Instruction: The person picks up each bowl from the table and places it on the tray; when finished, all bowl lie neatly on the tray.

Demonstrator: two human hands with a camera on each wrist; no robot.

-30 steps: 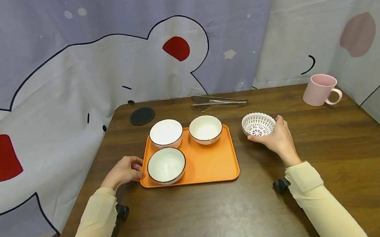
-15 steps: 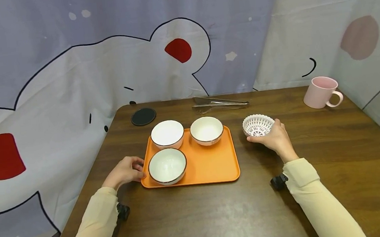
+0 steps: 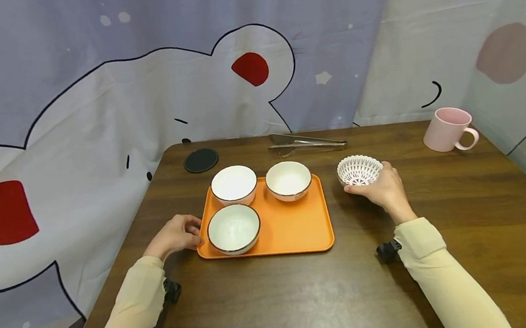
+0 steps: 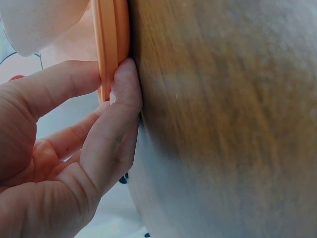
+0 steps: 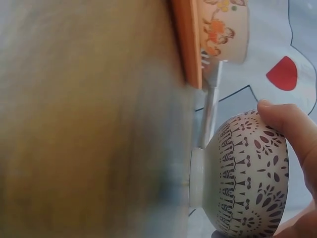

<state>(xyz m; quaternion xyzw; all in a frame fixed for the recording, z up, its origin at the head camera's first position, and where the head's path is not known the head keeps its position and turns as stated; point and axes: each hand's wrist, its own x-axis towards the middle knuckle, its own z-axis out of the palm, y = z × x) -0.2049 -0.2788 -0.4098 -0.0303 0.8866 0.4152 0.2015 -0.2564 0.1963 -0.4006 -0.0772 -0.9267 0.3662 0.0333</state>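
In the head view my left hand (image 3: 175,237) is at the left edge of an orange tray (image 3: 298,229). The left wrist view shows its thumb and fingers pinching the tray's rim (image 4: 110,44). On the tray stand three white bowls: a dark-rimmed one at the front left (image 3: 234,229), another behind it (image 3: 234,183), and one at the back right (image 3: 288,179). To the right of the tray, my right hand (image 3: 384,192) grips a white bowl (image 3: 358,169) with a scalloped rim. Its dark leaf-like pattern (image 5: 247,178) shows in the right wrist view, the thumb at the rim.
Metal tongs (image 3: 308,142) lie at the back of the wooden table (image 3: 276,300). A round black coaster (image 3: 201,160) is at the back left. At the back right stands a pink mug (image 3: 445,129), its handle to the right. A patterned curtain (image 3: 180,98) hangs behind the table.
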